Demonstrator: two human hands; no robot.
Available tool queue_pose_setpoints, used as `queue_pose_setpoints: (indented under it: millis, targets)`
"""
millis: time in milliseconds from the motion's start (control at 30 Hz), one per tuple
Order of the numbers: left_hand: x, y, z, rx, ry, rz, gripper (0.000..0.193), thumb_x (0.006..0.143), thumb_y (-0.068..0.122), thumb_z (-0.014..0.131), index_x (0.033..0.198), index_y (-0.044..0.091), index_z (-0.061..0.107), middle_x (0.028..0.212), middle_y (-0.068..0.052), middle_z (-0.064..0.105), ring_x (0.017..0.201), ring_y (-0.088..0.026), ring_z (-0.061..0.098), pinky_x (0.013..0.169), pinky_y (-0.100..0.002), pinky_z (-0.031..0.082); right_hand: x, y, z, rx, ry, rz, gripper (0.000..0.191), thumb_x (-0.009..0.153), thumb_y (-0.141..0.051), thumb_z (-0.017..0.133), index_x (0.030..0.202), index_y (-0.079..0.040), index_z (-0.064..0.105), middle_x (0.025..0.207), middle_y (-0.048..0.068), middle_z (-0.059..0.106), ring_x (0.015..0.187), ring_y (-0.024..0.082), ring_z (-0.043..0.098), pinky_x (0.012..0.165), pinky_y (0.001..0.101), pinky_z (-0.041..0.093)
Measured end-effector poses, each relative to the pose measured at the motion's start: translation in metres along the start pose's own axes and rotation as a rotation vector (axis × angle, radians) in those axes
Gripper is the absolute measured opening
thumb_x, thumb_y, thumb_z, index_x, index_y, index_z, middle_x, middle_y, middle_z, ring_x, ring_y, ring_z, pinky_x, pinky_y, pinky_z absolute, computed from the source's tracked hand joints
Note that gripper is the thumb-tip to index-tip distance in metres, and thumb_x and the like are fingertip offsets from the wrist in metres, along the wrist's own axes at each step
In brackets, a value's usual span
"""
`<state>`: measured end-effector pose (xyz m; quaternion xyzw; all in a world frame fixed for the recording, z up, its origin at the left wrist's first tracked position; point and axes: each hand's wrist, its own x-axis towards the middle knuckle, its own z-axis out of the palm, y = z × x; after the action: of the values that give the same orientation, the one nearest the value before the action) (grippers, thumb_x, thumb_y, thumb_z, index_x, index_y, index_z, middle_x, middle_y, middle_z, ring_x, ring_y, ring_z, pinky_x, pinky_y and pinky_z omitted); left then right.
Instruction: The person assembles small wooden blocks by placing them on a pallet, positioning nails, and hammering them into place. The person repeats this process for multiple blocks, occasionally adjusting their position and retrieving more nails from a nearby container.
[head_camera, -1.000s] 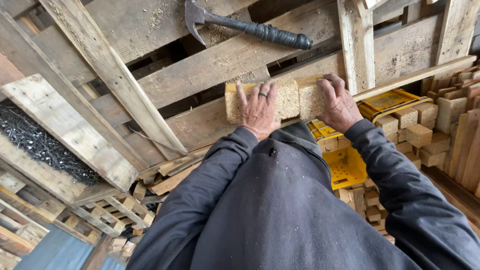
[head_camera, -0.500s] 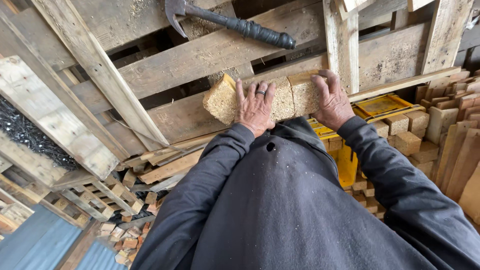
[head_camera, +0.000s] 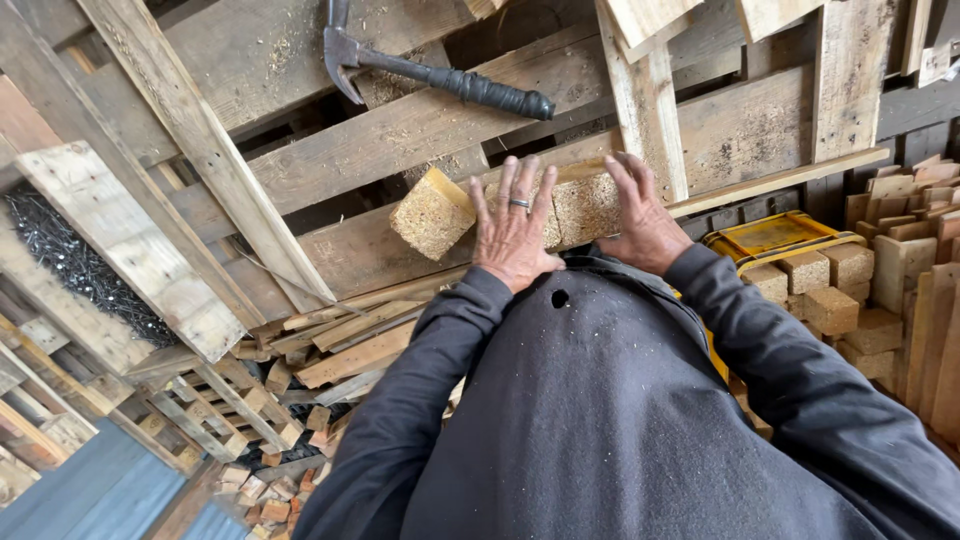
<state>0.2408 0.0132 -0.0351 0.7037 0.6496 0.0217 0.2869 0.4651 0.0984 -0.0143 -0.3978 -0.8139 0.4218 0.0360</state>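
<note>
Flat, both spread hands (head_camera: 575, 225) press chipboard blocks (head_camera: 500, 210) lying lengthwise along the plank (head_camera: 340, 250).

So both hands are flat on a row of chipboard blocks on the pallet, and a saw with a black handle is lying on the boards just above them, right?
Not quite: the tool above is a hammer with a black handle, not a saw. The head view shows its metal claw head and wrapped grip lying on the pallet boards. The rest holds: the left hand and right hand press flat on the chipboard blocks.

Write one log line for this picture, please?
left hand: flat on blocks | right hand: on blocks | blocks: on pallet | hammer: untouched
</note>
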Motion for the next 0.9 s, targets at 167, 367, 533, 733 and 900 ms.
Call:
queue_pose_setpoints:
  millis: [167, 367, 533, 733, 900]
  targets:
    - [0.029, 0.043, 0.037, 0.026, 0.012, -0.004, 0.15, 0.05, 0.062, 0.093, 0.163, 0.007, 0.012, 0.165, -0.017, 0.026, 0.157, -0.034, 0.019, 0.125, -0.074, 0.0, -0.038, 0.021, -0.015, 0.215, 0.113, 0.159, 0.103, 0.076, -0.012, 0.081, 0.158, 0.002, 0.02, 0.144, 0.029, 0.034, 0.12, 0.037, 0.058, 0.102, 0.0433, 0.052]
    - [0.038, 0.048, 0.025, -0.233, 0.066, 0.077, 0.125, 0.049, 0.045, 0.097, 0.145, 0.002, 0.03, 0.143, -0.019, 0.047, 0.137, -0.035, 0.047, 0.125, -0.066, 0.012, -0.074, 0.03, -0.012, 0.179, 0.145, 0.217, 0.051, 0.087, -0.004, 0.072, 0.136, -0.004, 0.059, 0.116, 0.016, 0.065, 0.112, 0.03, 0.064, 0.098, 0.0397, 0.052]
    - [0.026, 0.04, -0.023, -0.69, -0.009, 0.112, 0.117, 0.061, 0.044, 0.094, 0.152, 0.0, 0.034, 0.143, -0.02, 0.052, 0.136, -0.032, 0.053, 0.12, -0.042, 0.043, -0.085, 0.013, -0.003, 0.613, 0.287, 0.319, 0.041, 0.093, 0.001, 0.061, 0.134, -0.006, 0.062, 0.113, 0.009, 0.071, 0.105, 0.017, 0.067, 0.096, 0.0314, 0.054]
    - [0.066, 0.061, -0.05, -1.031, -0.305, -0.095, 0.116, 0.065, 0.051, 0.087, 0.15, -0.01, 0.038, 0.137, -0.022, 0.059, 0.128, -0.031, 0.062, 0.112, -0.038, 0.051, -0.085, 0.023, -0.015, 0.71, 0.37, 0.344, 0.043, 0.097, 0.003, 0.056, 0.139, -0.006, 0.059, 0.113, 0.006, 0.069, 0.105, 0.011, 0.064, 0.094, 0.0286, 0.053]
    - [0.092, 0.095, -0.047, -1.214, -0.407, -0.168, 0.113, 0.064, 0.049, 0.088, 0.149, -0.01, 0.041, 0.137, -0.023, 0.061, 0.128, -0.033, 0.061, 0.111, -0.039, 0.05, -0.099, 0.048, -0.035, 0.767, 0.415, 0.388, 0.044, 0.097, 0.003, 0.057, 0.14, -0.005, 0.056, 0.11, 0.005, 0.069, 0.103, 0.009, 0.064, 0.091, 0.027, 0.054]
